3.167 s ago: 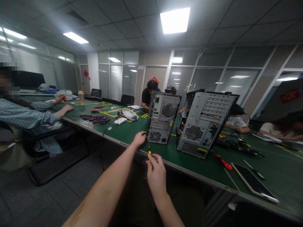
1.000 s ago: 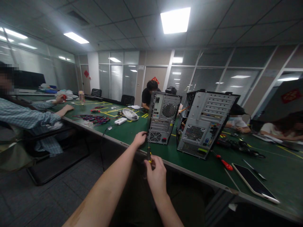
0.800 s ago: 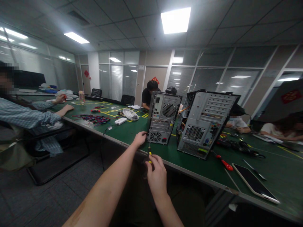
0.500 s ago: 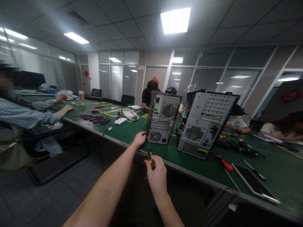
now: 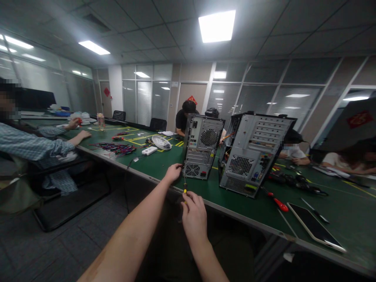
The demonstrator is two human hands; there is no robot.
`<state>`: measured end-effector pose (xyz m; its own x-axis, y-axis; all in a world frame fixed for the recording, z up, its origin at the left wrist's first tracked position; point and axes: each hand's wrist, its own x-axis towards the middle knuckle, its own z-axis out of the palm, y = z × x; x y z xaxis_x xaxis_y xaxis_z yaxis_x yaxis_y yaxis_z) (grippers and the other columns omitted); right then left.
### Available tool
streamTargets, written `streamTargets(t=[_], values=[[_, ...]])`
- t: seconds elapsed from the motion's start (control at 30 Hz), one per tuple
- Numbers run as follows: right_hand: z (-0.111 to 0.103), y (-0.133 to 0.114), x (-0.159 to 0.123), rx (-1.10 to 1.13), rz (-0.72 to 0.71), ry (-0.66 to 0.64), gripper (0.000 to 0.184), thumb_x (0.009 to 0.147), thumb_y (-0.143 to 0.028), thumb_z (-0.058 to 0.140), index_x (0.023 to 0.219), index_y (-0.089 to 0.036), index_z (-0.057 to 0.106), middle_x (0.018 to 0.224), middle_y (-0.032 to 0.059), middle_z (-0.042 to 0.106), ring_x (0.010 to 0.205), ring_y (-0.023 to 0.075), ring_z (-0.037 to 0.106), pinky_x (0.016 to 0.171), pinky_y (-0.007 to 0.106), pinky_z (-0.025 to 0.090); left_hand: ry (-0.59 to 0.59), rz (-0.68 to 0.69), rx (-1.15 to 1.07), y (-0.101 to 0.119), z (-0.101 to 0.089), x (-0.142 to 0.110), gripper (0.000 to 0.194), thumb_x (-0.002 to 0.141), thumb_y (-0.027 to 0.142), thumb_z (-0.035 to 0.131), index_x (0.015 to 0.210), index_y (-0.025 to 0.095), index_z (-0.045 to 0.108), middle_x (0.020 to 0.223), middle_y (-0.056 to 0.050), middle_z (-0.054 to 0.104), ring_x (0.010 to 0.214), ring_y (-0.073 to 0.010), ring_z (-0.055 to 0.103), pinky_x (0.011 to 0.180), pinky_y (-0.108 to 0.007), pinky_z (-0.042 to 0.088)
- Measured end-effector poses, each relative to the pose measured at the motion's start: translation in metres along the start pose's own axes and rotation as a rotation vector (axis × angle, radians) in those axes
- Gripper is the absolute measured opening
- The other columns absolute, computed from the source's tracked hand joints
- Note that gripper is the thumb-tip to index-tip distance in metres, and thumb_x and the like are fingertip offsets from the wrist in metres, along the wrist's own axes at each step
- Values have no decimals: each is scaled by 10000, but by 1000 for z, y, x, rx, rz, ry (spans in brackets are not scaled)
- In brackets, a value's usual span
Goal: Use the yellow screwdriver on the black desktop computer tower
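Observation:
My right hand [image 5: 194,209] is closed round the handle of a black and yellow screwdriver [image 5: 185,189], thumb and fingers pinching it just below the table edge. The thin shaft points up at the lower left corner of a computer tower [image 5: 196,156], whose rear panel faces me; exact tip contact is too small to make out. At that tower's lower left side, my left hand [image 5: 174,173] grips the case with bent fingers, the fingertips partly hidden. A second, larger computer tower [image 5: 239,182] stands to the right with its rear panel also towards me.
On the green table [image 5: 164,174] lie bundled wires [image 5: 114,148], a white oval part [image 5: 161,142] and a white adapter [image 5: 149,150]. To the right are a red screwdriver [image 5: 280,204], a tablet [image 5: 315,227] and a pen-like tool [image 5: 315,210]. Several people sit or lean around the table.
My right hand's fingers have shifted round the screwdriver handle, and the handle looks turned, with its yellow part now facing me. My left hand and both towers have stayed in place.

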<state>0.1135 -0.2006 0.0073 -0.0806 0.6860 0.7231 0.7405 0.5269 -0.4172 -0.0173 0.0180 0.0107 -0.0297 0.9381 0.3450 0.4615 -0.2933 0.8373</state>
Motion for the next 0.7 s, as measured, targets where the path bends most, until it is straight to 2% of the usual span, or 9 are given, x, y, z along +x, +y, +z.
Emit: streamTargets(t=[0.07, 0.17, 0.23, 0.37, 0.57, 0.7], values=[[1, 0, 1, 52, 36, 27, 261, 901, -147, 548, 1115, -203, 687, 1130, 107, 648, 1039, 251, 598, 933, 415, 502, 4, 1, 0, 0, 0, 0, 362, 884, 171, 509, 1195, 156, 692, 1155, -89, 725, 1051, -183, 665, 1004, -282, 452], [3, 0, 2, 167, 149, 50, 165, 902, -263, 608, 1038, -189, 666, 1042, 94, 648, 925, 225, 634, 832, 354, 544, 6, 3, 0, 0, 0, 0, 358, 884, 172, 511, 1192, 165, 694, 1170, -82, 721, 1056, -179, 663, 997, -274, 455], [5, 1, 3, 239, 190, 54, 162, 902, -308, 618, 1002, -187, 659, 1013, 87, 643, 864, 209, 639, 761, 321, 560, 3, 1, -2, 0, 0, 0, 359, 882, 168, 511, 1191, 164, 694, 1178, -83, 718, 1058, -181, 663, 991, -275, 458], [5, 2, 2, 291, 177, 75, 215, 908, -308, 605, 1066, -182, 678, 1057, 103, 640, 889, 207, 649, 726, 293, 575, 0, 4, -10, 1, -1, -1, 363, 881, 160, 508, 1192, 160, 693, 1186, -84, 714, 1067, -184, 661, 994, -276, 458], [3, 0, -1, 139, 72, 31, 297, 919, -175, 522, 1149, -195, 709, 1168, 107, 629, 1039, 225, 636, 952, 366, 524, 3, -5, -3, 4, -2, -3, 362, 882, 164, 510, 1193, 155, 694, 1181, -89, 716, 1076, -190, 659, 1004, -278, 453], [2, -1, -2, 84, 21, -16, 385, 926, -110, 450, 1221, -203, 679, 1233, 113, 615, 1119, 231, 612, 998, 380, 500, 3, -2, 19, 4, -2, -3, 361, 882, 162, 515, 1194, 165, 696, 1188, -82, 714, 1104, -189, 646, 1011, -275, 446]])
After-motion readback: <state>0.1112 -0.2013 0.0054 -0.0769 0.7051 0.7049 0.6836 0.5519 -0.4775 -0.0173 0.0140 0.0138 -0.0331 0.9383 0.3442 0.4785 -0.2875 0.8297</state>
